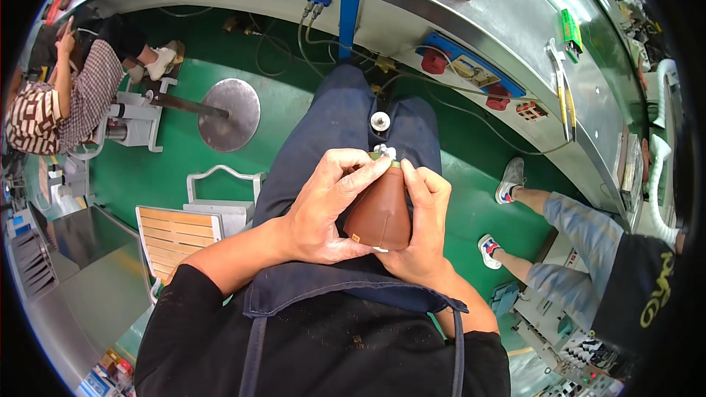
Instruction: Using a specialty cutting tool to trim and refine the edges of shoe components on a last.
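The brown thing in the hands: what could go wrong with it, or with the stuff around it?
The brown thing might slip and drop, since only the left hand and right hand seem to hold it. The pliers lie close to the edge of the bench, so a bump could knock them off.

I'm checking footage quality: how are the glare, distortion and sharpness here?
Head view: bright glare on the metal bench, upper right; head view: bench edge bowed by the fisheye, corners black; head view: brown piece between left hand and right hand looks fairly sharp.
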The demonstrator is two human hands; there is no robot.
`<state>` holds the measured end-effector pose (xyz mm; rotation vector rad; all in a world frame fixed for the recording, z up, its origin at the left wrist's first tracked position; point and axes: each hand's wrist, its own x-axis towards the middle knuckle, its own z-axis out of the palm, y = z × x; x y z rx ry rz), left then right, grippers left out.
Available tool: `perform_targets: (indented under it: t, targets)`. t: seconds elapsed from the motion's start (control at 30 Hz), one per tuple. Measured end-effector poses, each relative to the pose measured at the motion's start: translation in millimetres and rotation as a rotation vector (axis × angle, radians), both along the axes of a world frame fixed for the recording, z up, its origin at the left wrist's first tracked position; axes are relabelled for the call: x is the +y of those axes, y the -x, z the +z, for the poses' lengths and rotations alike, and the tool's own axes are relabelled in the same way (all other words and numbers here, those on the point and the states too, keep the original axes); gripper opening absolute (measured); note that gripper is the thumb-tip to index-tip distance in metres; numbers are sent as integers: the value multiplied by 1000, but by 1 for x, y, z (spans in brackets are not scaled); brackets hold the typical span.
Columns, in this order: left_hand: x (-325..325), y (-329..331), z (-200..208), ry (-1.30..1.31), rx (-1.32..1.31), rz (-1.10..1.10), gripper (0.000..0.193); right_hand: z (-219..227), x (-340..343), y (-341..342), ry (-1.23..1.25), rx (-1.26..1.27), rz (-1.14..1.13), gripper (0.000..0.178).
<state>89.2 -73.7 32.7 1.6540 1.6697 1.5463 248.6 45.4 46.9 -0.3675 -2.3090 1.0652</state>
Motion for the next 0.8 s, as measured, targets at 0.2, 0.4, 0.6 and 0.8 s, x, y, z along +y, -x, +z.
perform_targets:
  t: [0.2,0.4,0.6,0.8]
  targets:
    - [-4,-5,-6,-74,-8,-2,94,-10,-7,-4,-61,49,-34,104]
    - [-5,-6,-16,-136,79,-15,91,-21,-13,-10,-149,112,-47,95]
    - [-7,-13,-17,-193,44,6,90,-33,-15,-12,-186,210,-45,90]
    - [12,-9,-12,-134,74,-26,85,-39,-12,-13,-59,163,-77,82]
